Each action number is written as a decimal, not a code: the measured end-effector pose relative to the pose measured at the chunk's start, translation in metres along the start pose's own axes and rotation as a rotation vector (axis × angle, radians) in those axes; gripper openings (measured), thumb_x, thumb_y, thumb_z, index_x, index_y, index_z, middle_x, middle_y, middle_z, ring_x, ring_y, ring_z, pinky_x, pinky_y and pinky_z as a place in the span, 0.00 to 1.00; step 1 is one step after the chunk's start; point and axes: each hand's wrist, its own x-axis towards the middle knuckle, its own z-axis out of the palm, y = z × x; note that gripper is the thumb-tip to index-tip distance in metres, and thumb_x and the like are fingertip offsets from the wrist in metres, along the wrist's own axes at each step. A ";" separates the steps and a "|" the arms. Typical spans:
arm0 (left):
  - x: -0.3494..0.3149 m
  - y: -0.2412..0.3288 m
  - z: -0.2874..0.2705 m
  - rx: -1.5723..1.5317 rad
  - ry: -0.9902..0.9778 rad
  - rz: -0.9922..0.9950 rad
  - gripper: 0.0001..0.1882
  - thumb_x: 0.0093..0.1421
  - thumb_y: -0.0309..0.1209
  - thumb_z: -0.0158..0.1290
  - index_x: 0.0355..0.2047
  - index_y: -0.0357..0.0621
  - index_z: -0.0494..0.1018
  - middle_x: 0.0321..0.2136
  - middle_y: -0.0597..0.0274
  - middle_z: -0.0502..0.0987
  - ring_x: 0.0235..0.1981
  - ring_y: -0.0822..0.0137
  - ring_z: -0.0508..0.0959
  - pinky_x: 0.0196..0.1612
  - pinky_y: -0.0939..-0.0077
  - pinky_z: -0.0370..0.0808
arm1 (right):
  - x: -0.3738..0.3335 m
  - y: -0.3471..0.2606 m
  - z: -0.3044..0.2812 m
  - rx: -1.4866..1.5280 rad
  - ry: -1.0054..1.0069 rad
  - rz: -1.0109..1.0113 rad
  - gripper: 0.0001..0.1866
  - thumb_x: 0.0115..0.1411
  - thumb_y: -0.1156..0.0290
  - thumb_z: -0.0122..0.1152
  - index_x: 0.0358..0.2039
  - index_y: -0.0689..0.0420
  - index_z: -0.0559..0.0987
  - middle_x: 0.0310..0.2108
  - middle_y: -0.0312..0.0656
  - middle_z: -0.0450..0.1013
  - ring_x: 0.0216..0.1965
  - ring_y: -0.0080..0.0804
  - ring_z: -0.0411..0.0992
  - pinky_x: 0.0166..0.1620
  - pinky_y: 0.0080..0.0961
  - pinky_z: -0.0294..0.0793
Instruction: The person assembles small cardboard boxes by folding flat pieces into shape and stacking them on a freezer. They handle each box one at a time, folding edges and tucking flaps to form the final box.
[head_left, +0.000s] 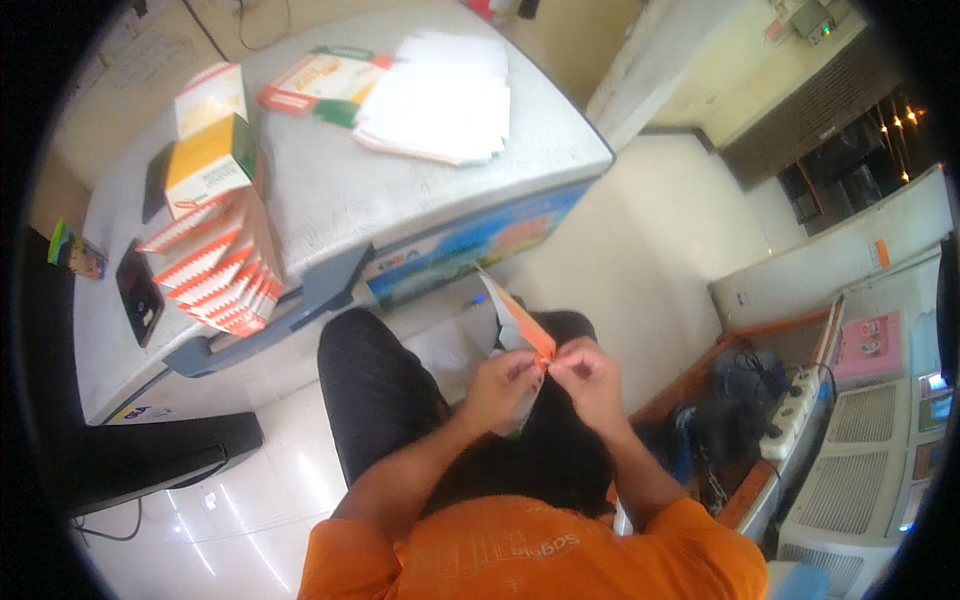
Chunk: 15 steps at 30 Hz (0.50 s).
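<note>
Head view, left hand (pixel 503 385) and right hand (pixel 588 375) pinching orange-white carton flat (pixel 520 325), folded cartons (pixel 215 275) stacked on chest freezer (pixel 350 190)

Chest freezer (pixel 350 190): white paper stack (pixel 435 95), folded cartons (pixel 215 270), black phone (pixel 138 292). Power strip (pixel 790 412) right.

A stack of flat orange-and-white cartons (pixel 215 275) is set at the grey chest freezer's (pixel 330 190) left edge — white paper sheets (pixel 435 95) at its far right corner.
</note>
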 end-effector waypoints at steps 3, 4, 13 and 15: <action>0.002 -0.001 -0.004 0.002 -0.009 -0.022 0.09 0.67 0.25 0.55 0.45 0.35 0.78 0.33 0.65 0.79 0.34 0.75 0.77 0.40 0.77 0.75 | 0.005 0.002 0.005 -0.099 0.002 -0.162 0.03 0.59 0.80 0.66 0.31 0.63 0.79 0.35 0.43 0.75 0.38 0.33 0.74 0.41 0.25 0.74; 0.002 0.000 -0.004 0.000 -0.025 -0.030 0.09 0.67 0.25 0.55 0.45 0.35 0.78 0.33 0.65 0.79 0.34 0.75 0.77 0.40 0.77 0.75 | 0.006 0.000 0.003 -0.129 -0.015 -0.198 0.03 0.58 0.80 0.66 0.31 0.63 0.79 0.35 0.44 0.75 0.38 0.34 0.75 0.41 0.26 0.73; -0.002 0.004 0.006 0.289 0.061 0.164 0.11 0.67 0.27 0.56 0.48 0.35 0.78 0.38 0.59 0.82 0.38 0.73 0.79 0.44 0.75 0.76 | 0.009 -0.019 -0.006 -0.345 -0.064 -0.256 0.04 0.60 0.80 0.63 0.37 0.62 0.79 0.36 0.48 0.74 0.37 0.44 0.75 0.40 0.31 0.74; -0.002 0.000 0.009 0.247 0.077 0.178 0.11 0.67 0.28 0.56 0.48 0.37 0.78 0.38 0.56 0.82 0.38 0.69 0.80 0.43 0.73 0.76 | 0.007 -0.016 -0.001 -0.374 -0.043 -0.268 0.06 0.59 0.79 0.64 0.37 0.62 0.78 0.35 0.48 0.73 0.36 0.45 0.74 0.39 0.33 0.75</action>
